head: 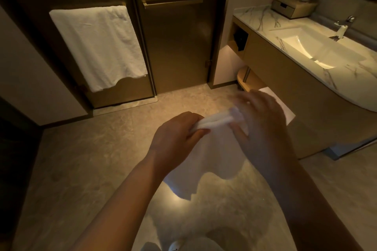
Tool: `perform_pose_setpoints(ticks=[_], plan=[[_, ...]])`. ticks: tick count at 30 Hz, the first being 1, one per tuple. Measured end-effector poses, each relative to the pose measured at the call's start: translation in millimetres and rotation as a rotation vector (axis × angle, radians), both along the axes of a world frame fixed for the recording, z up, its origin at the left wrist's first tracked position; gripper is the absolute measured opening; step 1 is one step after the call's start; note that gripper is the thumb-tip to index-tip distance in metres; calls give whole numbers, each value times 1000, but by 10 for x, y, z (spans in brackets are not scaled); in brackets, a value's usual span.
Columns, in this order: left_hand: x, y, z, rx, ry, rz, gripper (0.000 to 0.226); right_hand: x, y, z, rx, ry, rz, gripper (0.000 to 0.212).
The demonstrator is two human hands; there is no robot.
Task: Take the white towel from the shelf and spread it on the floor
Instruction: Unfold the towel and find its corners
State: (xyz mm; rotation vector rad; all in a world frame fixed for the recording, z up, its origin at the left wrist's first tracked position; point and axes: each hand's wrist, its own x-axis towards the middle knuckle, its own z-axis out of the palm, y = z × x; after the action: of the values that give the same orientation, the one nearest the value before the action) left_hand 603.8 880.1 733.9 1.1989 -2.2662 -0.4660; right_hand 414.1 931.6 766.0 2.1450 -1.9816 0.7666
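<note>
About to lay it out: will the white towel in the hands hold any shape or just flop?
Probably flops: the white towel droops in wavy folds below both hands. Seemingly light, since left hand and right hand merely pinch its bunched top edge.

Soft white terry-cloth towel (212, 161), veined glossy marble countertop (255, 16), smooth polished stone-look floor (85, 165), brushed metallic doors (175, 43).

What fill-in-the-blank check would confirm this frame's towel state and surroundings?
1. The white towel is held by ____ hands.
2. Its lower edge hangs above the ____.
3. A second towel hangs on a bar on the ____ door.
4. The sink lies to the person's ____.

Missing words: both; floor; left; right
</note>
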Motion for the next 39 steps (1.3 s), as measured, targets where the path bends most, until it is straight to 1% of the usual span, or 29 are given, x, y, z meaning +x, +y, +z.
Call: perform_pose_setpoints(ticks=[2, 5, 7, 9, 12, 15, 17, 20, 22, 25, 26, 27, 28, 30, 33, 36, 37, 39], plan=[[-21, 7, 5, 1, -2, -17, 23, 20, 2, -31, 92, -5, 80, 44], [16, -11, 30, 23, -10, -23, 22, 31, -25, -46, 211, -96, 134, 40], [50, -22, 53, 29, -24, -15, 22, 43, -59, -67, 241, -118, 160, 32], [82, -30, 79, 43, -34, 6, 21, 72, -83, -85, 227, -133, 173, 26], [156, -54, 109, 86, 7, 45, 19, 110, -116, -79, 170, -165, 188, 22], [266, -74, 119, 132, -5, 88, 23, 103, -148, -49, 71, -116, 172, 17], [340, -82, 107, 176, -27, 131, 24, 52, -164, -19, 12, -79, 132, 19], [385, -81, 65, 213, 20, 164, 15, -44, -191, -1, -12, -45, 99, 23], [322, -56, 60, 214, 82, 158, 11, -80, -207, -18, -32, -51, 75, 22], [182, -18, 89, 228, 263, 159, 15, -27, -161, -42, -152, -179, -118, 19], [141, -13, 100, 222, 291, 154, 16, 21, -130, -53, -202, -232, -181, 20], [105, -11, 106, 215, 300, 145, 16, 78, -97, -75, -232, -271, -199, 20], [71, -10, 109, 207, 296, 138, 16, 137, -63, -114, -224, -299, -175, 18], [12, -12, 104, 192, 282, 143, 14, 247, -11, -217, -112, -392, -81, 14], [-48, -11, 96, 198, 285, 196, 14, 342, 30, -335, 31, -629, 0, 20], [-48, -10, 93, 270, 376, 226, 16, 403, 55, -366, 84, -818, 69, 24], [-42, -8, 94, 289, 405, 229, 16, 426, 65, -366, 92, -846, 106, 26], [-29, -8, 100, 318, 448, 247, 15, 472, 89, -379, 103, -827, 178, 31]])
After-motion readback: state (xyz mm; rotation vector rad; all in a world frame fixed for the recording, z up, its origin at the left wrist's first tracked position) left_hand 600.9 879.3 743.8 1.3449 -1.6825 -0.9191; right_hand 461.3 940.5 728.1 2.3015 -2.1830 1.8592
